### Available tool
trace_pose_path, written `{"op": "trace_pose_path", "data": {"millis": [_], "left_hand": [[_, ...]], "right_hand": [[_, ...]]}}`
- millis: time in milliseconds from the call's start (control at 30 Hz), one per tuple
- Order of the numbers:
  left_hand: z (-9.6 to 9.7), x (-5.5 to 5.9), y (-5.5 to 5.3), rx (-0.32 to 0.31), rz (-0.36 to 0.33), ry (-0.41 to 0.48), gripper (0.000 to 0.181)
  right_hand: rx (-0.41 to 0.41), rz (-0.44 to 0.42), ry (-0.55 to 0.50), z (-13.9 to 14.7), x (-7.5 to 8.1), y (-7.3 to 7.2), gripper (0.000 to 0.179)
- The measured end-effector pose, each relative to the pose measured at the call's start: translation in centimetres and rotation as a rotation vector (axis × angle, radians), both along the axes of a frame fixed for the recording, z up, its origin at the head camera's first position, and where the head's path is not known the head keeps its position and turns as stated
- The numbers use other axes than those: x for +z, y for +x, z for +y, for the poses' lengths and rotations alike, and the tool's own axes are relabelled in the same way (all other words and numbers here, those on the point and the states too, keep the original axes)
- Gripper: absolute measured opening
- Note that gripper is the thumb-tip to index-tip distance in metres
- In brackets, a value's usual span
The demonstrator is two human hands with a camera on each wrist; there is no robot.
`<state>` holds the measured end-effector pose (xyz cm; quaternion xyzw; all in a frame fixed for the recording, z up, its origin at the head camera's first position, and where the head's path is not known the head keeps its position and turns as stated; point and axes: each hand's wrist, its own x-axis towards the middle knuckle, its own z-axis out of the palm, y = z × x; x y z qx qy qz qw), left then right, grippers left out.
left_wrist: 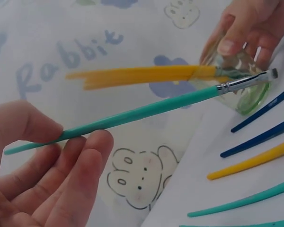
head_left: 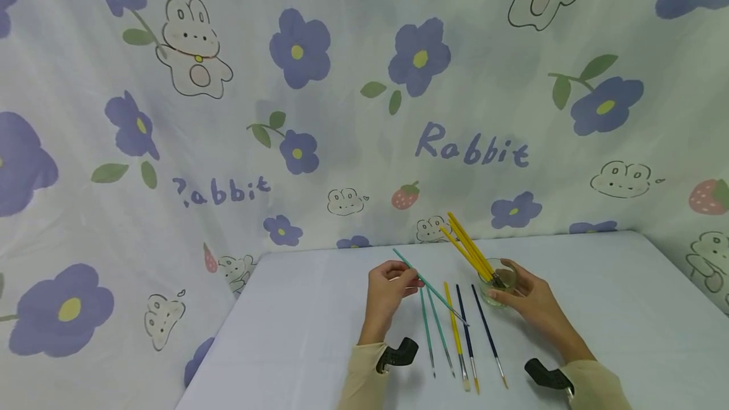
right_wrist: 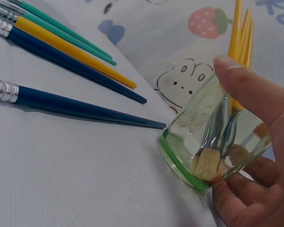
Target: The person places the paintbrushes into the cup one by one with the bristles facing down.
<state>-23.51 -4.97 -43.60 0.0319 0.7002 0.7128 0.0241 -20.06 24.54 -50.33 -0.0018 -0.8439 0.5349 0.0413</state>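
My left hand (head_left: 388,293) pinches a teal paintbrush (left_wrist: 146,113) by its handle, between thumb and fingertips. The flat brush tip with its silver ferrule points away from the hand, over the brushes on the table. To the right, my right hand (head_left: 535,302) grips a clear glass (right_wrist: 180,163) with a green-tinted base, thumb on one side and fingers round the other. Several yellow paintbrushes (head_left: 467,245) lean inside it, bristles down and handles sticking out toward the left. Pale bristles (right_wrist: 209,163) show through the glass near its bottom.
Between the hands, a spread row of paintbrushes lies on the white table (head_left: 296,328): two teal, one yellow (head_left: 454,324) and two navy (head_left: 488,334), bristles toward me. A curtain (head_left: 347,112) printed with flowers and rabbits hangs behind the table.
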Motion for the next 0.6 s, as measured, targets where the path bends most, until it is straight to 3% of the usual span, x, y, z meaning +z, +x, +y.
{"op": "trace_pose_path", "data": {"millis": [333, 600], "left_hand": [[0.7, 0.3, 0.3, 0.037, 0.029, 0.104, 0.017], [1.8, 0.3, 0.1, 0.021, 0.071, 0.166, 0.017]], "right_hand": [[-0.002, -0.011, 0.012, -0.1, 0.0, 0.1, 0.092], [-0.002, -0.017, 0.006, 0.0, 0.0, 0.2, 0.092]]}}
